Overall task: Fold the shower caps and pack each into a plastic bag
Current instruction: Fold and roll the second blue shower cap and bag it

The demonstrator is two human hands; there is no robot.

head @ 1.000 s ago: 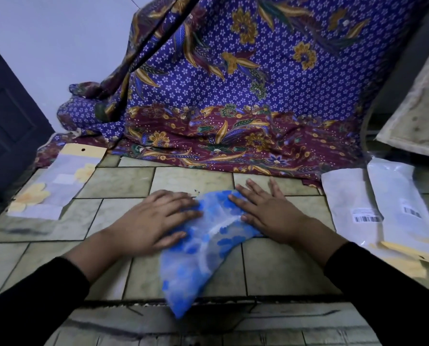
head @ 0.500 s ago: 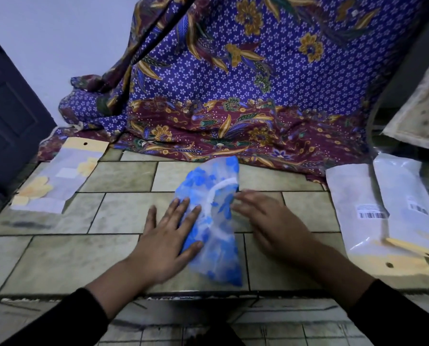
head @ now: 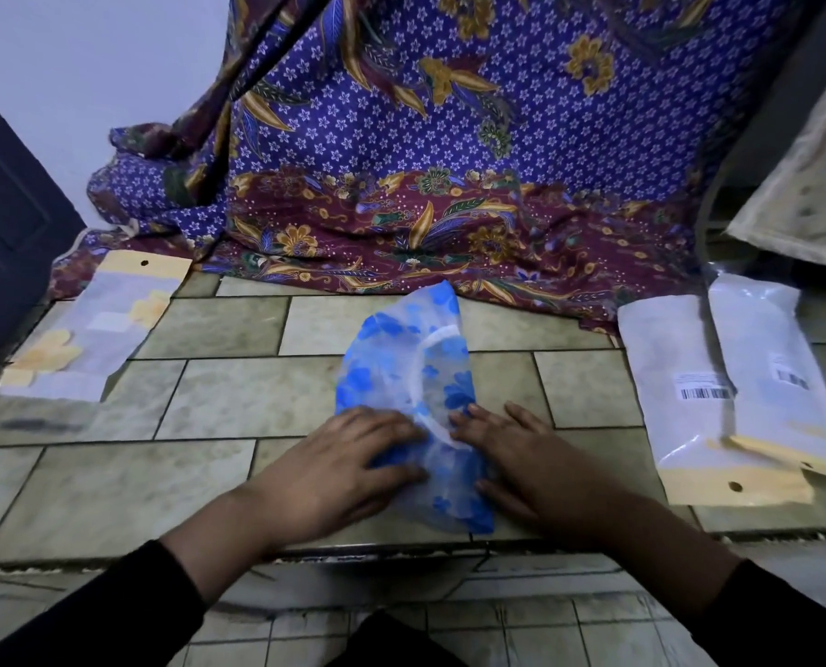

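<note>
Shower cap [head: 404, 373], clear with blue flowers, lies folded lengthwise at the middle of the tiled surface [head: 238, 402], its near end just short of the front edge. At far left a packed bag [head: 89, 339] with a yellow header sits well apart. We have our left hand [head: 348, 454] flat, fingers spread, pressing the cap's near left side, and our right hand [head: 512, 450] flat on its near right side; neither grips anything. To fold well, we judge we should keep one palm pinning while the other smooths air toward the far end. Bare tile lies open on both sides; at right the empty bags [head: 719, 392] lie near, and the patterned cloth [head: 425, 185] just beyond the cap's far end.
</note>
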